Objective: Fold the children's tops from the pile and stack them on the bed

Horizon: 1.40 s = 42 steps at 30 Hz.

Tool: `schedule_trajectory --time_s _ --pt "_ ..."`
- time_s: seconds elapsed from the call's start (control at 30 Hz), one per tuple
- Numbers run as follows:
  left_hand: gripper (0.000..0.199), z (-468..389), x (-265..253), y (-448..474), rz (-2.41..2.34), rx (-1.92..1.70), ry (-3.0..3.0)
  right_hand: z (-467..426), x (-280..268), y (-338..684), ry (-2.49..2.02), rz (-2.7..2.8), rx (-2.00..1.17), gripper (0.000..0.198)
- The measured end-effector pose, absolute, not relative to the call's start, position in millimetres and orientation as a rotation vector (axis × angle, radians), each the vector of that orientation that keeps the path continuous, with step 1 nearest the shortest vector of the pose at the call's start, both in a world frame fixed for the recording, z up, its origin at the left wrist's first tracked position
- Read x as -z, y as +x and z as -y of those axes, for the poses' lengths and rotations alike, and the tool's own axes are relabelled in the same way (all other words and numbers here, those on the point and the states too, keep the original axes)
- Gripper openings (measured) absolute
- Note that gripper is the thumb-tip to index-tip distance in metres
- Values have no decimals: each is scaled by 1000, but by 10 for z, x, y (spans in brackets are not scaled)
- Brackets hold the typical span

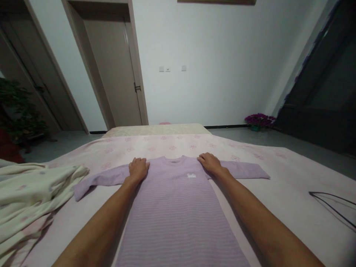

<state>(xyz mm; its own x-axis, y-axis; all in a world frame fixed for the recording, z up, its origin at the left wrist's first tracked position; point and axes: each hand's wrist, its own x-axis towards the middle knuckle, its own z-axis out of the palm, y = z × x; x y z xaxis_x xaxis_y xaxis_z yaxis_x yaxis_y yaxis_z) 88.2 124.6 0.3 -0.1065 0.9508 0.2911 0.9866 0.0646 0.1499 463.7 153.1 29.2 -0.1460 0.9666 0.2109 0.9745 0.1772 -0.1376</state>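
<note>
A lilac, finely striped long-sleeved shirt lies spread out in front of me, its neckline at the far end and a small white print on the chest. My left hand rests palm down on the shirt where the left-side sleeve meets the shoulder. Over the opposite shoulder seam lies my right hand, also palm down. Fingers of both hands are laid on the cloth, slightly bent, and their tips are partly hidden. The right-side sleeve stretches out straight; the left-side one bends toward me at its cuff.
Under the shirt is a pale pink flowered cover. A crumpled cream blanket lies at the left, touching or close to the sleeve cuff. A thin black looped object is on the right. Beyond stand a door and purple flowers.
</note>
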Motion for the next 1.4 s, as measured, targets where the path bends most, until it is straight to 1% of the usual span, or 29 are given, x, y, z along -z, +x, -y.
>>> schedule_trajectory --time_s 0.13,0.2,0.3,0.43,0.5,0.57,0.63,0.7,0.77,0.87,1.0,1.13,1.3,1.4 --pt "29 -1271 19 890 2232 491 -1968 -1583 -219 4597 -1839 2268 12 31" --pt "28 -1292 4 892 2236 512 -1941 -1616 -221 4643 -1831 2281 3 28" --pt "31 -1370 -12 933 2242 551 -1878 -1717 -271 4723 -1853 2229 32 29" --pt "32 -1482 -3 1045 2247 565 -1834 -1838 -340 4732 -1915 2178 166 30" --pt "36 -1484 4 1132 2211 554 -1851 -1827 -349 4651 -1918 2205 208 30" --pt "44 -1438 11 1251 2127 527 -1938 -1751 -337 4499 -1873 2232 221 37" --pt "48 -1351 26 1395 2033 492 -2088 -1616 -301 4288 -1784 2278 189 48" --pt "51 -1236 60 1535 1957 467 -2240 -1439 -234 4060 -1694 2354 78 57" --pt "54 -1107 112 1633 1889 440 -2351 -1245 -137 3876 -1644 2430 -37 64" --pt "59 -914 187 1663 1827 373 -2424 -992 27 3773 -1617 2497 -125 70" --pt "60 -710 198 1565 1817 294 -2420 -827 128 3895 -1611 2500 -86 70" --pt "58 -504 160 1474 1818 272 -2416 -771 -2 4034 -1584 2553 -73 66" --pt "52 -106 104 1463 1825 298 -2381 -605 -260 3958 -1818 2525 -145 59" --pt "51 172 39 1528 1796 304 -2432 -391 -278 3780 -1887 2460 -155 64"
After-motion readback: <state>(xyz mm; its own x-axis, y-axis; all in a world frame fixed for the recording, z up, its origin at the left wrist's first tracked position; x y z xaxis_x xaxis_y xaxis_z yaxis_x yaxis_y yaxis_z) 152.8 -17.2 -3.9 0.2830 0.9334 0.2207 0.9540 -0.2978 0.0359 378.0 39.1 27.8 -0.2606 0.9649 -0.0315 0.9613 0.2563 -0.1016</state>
